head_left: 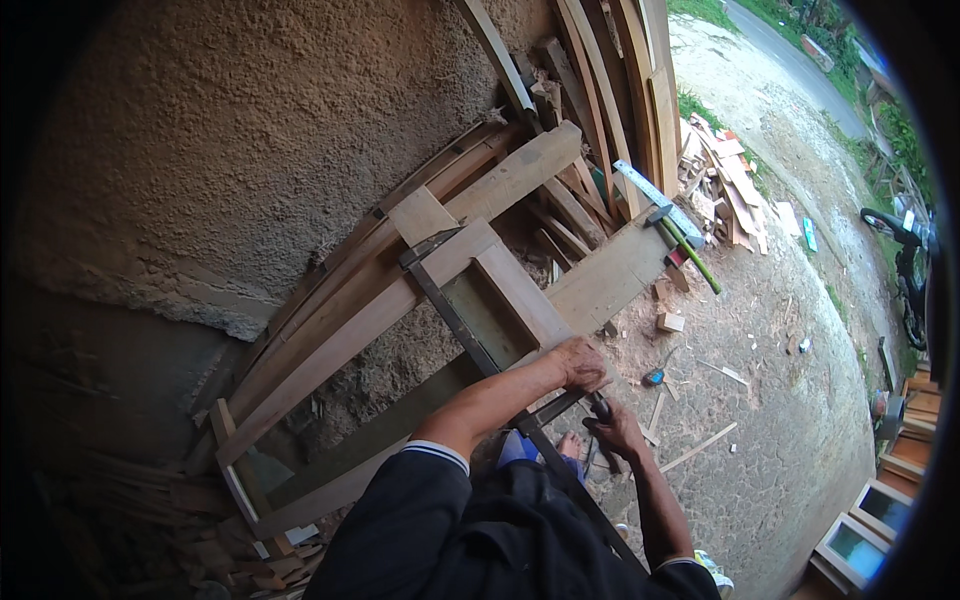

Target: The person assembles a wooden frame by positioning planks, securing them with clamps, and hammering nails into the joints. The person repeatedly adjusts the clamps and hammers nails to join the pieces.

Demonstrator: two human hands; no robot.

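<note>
A wooden frame (345,350) with a panelled end lies slanting in front of me. Across that end runs a long dark metal bar clamp (455,315), its far jaw against the frame's outer edge. My left hand (585,365) is closed at the frame's near edge, beside the clamp's near end; what its fingers grip is hidden. Just below it, my right hand (620,432) is wrapped round the clamp's dark handle (600,406). Under the frame, a wide board (610,275) carries a green-handled hammer (690,250) and a pale blue straight strip (655,200).
Long planks (640,100) lean on the rough wall (250,130). A heap of offcuts (725,180) lies beyond the board. On the ground are a tape measure (654,377), a small wood block (671,322) and thin sticks (700,447). A motorcycle (910,260) stands far right.
</note>
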